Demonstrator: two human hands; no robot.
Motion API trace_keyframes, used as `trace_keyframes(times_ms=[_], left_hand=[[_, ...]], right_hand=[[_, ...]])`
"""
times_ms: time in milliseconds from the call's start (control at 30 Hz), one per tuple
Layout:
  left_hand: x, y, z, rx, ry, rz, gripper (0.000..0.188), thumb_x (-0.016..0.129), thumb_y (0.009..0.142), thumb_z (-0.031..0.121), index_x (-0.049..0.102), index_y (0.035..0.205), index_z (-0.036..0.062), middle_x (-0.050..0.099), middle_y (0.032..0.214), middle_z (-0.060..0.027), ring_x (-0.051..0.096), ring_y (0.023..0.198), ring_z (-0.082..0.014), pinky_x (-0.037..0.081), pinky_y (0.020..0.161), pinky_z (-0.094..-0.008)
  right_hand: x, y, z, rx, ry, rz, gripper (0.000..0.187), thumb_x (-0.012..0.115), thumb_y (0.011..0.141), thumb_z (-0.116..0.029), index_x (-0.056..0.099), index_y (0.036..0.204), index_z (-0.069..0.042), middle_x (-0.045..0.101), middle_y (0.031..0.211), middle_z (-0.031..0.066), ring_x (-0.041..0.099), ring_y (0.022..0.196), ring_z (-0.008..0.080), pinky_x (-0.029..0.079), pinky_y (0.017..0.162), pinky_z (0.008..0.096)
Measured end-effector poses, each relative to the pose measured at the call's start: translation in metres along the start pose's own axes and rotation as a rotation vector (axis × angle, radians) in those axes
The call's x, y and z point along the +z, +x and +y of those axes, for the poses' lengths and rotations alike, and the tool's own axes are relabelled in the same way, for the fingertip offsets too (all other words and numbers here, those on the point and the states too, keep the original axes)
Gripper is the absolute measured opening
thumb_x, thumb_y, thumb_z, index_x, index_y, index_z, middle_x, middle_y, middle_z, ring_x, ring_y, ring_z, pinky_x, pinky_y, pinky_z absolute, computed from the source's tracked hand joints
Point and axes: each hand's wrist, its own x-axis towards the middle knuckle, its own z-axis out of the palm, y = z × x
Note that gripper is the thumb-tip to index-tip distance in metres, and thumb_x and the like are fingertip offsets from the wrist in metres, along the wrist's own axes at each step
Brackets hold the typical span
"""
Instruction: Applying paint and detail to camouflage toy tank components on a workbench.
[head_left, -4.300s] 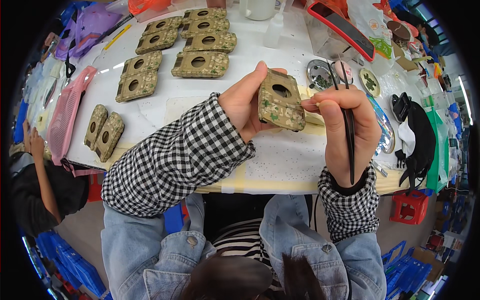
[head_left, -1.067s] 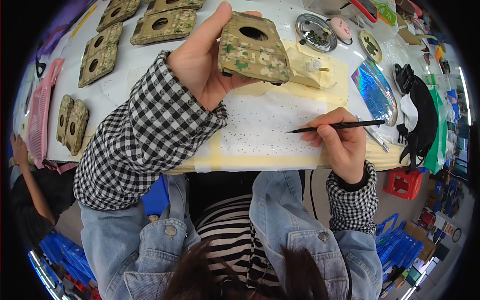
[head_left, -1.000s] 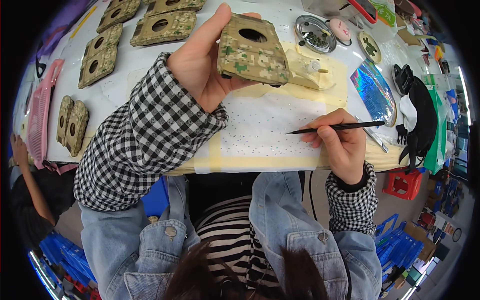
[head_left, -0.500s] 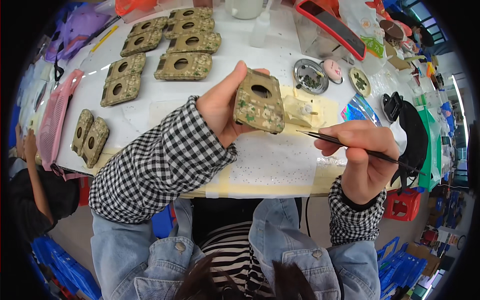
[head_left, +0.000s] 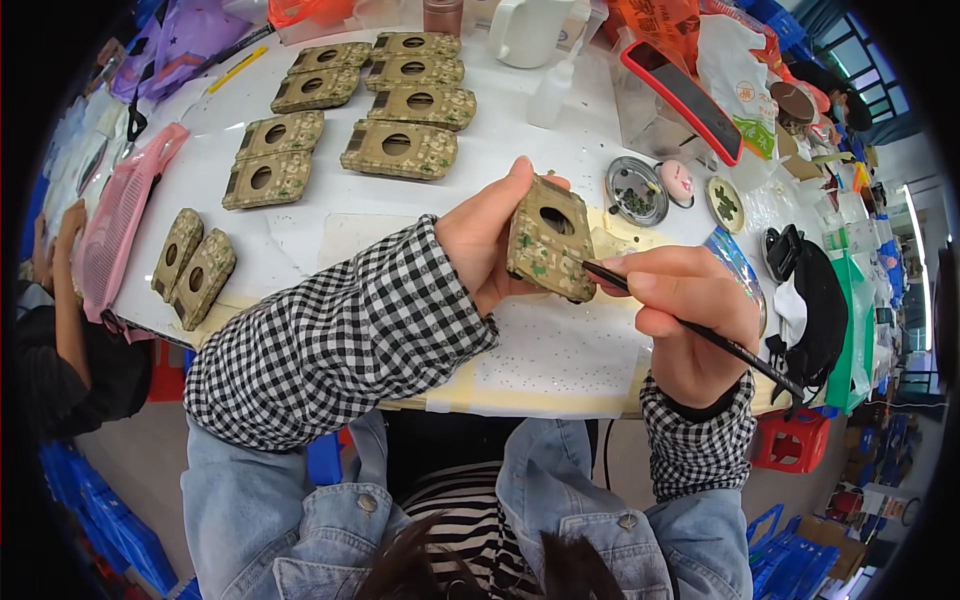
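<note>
My left hand grips a camouflage-painted model tank hull, tilted up, with a round hole in its top. Closed in a pinch, my right hand holds a slim black pointed tool; I cannot tell whether it is a brush or tweezers. Its tip meets or nearly meets the hull's lower right edge. Beneath both hands lies a white sheet speckled with tiny dark dots. Beyond them are a round clear dish of small dark green bits and a pale round lid with green pieces.
Several matching hulls stand in rows at the back left, with two more hulls near the left edge. A red-cased phone leans on a clear box. A white squeeze bottle and pitcher stand behind. Another person's hand shows far left.
The tool's tip has moved left from beside the hull to its lower right edge. My right hand now sits closer to my left. The whole view has shifted slightly.
</note>
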Motion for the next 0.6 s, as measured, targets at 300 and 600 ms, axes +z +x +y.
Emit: trace_keyframes(times_ms=[300, 600], left_hand=[[0.0033, -0.0012, 0.0014, -0.018, -0.009, 0.016, 0.047, 0.033, 0.097, 0.045, 0.048, 0.119, 0.0057, 0.058, 0.110, -0.0106, 0.058, 0.102, -0.0195, 0.047, 0.089, -0.0342], [0.0006, -0.0001, 0.0012, -0.014, 0.012, 0.002, 0.048, 0.033, 0.097, 0.045, 0.048, 0.120, 0.0057, 0.058, 0.110, -0.0101, 0.057, 0.102, -0.0193, 0.048, 0.089, -0.0343]], right_hand=[[-0.0007, 0.0037, -0.0009, -0.095, -0.129, -0.064, 0.028, 0.075, 0.068, -0.008, 0.062, 0.093, -0.005, 0.065, 0.091, 0.0136, 0.066, 0.072, 0.0242, 0.053, 0.059, 0.0286], [0.0005, 0.0043, -0.0004, -0.122, -0.172, -0.064, 0.027, 0.076, 0.068, -0.008, 0.063, 0.091, -0.005, 0.065, 0.090, 0.0126, 0.065, 0.070, 0.0238, 0.052, 0.057, 0.0286]])
